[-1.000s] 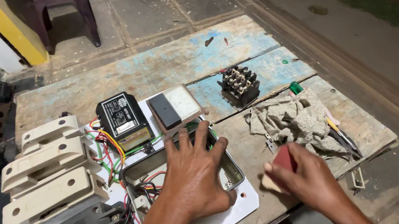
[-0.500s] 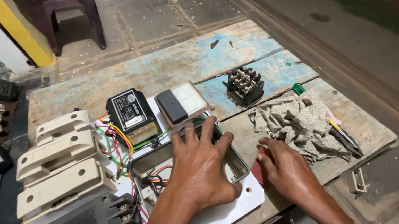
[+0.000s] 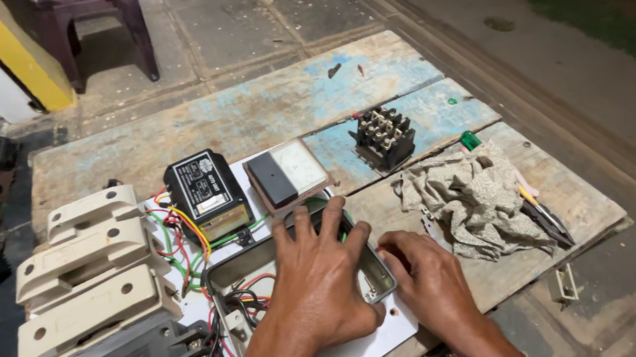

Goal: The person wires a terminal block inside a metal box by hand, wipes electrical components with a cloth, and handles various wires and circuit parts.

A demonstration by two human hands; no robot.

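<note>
Two hands are working at the open grey metal box with coloured wires [image 3: 242,284], sitting on the worn wooden tabletop [image 3: 243,118]. Left hand [image 3: 324,277] is lying flat, fingers spread, pressing the box still. Right hand [image 3: 423,280] is curling loosely at its corner, gripping nothing I can see. Next, the box needs holding steady.

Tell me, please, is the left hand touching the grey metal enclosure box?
Touching. The head view shows the left hand lying palm down across the grey metal enclosure box, fingers spread over its far rim.
</note>
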